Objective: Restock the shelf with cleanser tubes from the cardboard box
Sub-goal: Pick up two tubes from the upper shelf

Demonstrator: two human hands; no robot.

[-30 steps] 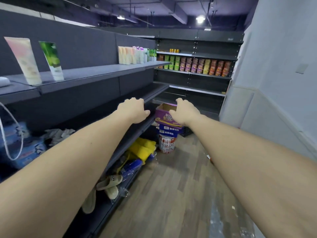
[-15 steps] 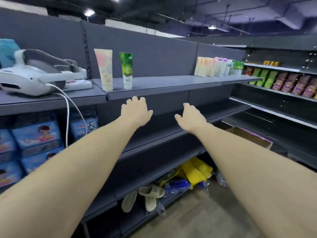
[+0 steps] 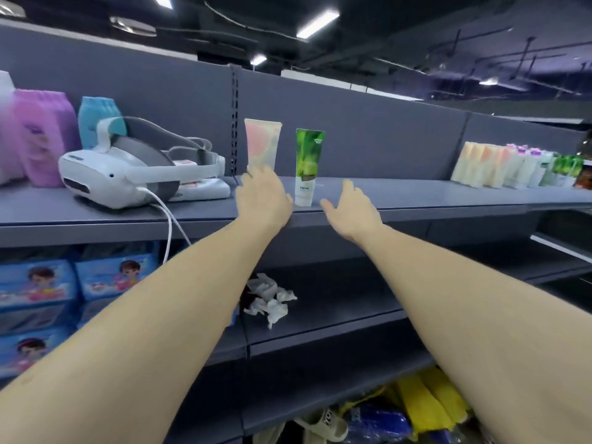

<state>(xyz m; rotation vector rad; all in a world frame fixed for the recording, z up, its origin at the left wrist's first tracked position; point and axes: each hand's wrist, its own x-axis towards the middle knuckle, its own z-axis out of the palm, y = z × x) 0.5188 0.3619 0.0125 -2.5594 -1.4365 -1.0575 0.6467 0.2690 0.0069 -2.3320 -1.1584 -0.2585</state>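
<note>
Currently, left hand [image 3: 263,197] open at pink tube [image 3: 262,145], right hand [image 3: 351,209] open, empty, beside green tube [image 3: 307,168], both tubes upright on shelf [image 3: 432,195].

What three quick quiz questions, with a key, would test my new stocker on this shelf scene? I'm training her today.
1. True or false: the green tube stands upright on the shelf.
2. Which tube is nearest the left hand? A) pink tube B) green tube C) neither
3. Fill in: the right hand holds ____.

Key: 1 true; 2 A; 3 nothing
</note>
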